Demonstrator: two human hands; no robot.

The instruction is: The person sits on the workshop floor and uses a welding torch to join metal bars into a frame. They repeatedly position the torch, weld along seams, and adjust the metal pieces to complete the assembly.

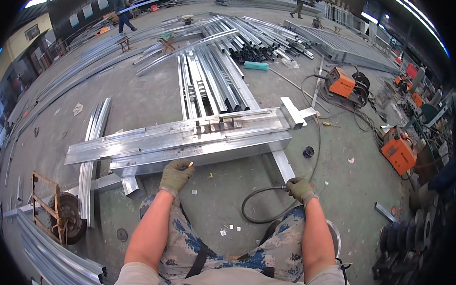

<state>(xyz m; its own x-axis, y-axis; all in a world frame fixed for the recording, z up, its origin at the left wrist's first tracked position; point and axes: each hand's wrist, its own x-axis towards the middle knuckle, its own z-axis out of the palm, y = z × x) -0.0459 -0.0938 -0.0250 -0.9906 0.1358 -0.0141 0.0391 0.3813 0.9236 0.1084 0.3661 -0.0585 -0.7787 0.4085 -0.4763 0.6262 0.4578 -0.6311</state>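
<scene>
My left hand (175,177), in an olive work glove, is closed with a small pale stub (191,164) with an orange-yellow end at its fingertips. It is just in front of a box-shaped metal beam (203,158). My right hand (300,190), gloved the same way, is closed round the end of a black welding cable (245,197). That cable loops on the floor beside my right knee. Flat metal profiles (161,138) lie on the beam, with a short upright piece (291,112) at their right end. A metal bar (283,165) reaches from under the beam toward my right hand.
Long metal tubes (204,82) lie piled beyond the beam. Two orange welding machines (341,82) stand at right with cables around them. A rusty hand cart (48,203) and more profiles (58,254) are at left. A dark roll (308,152) sits on the floor. Two people walk far off.
</scene>
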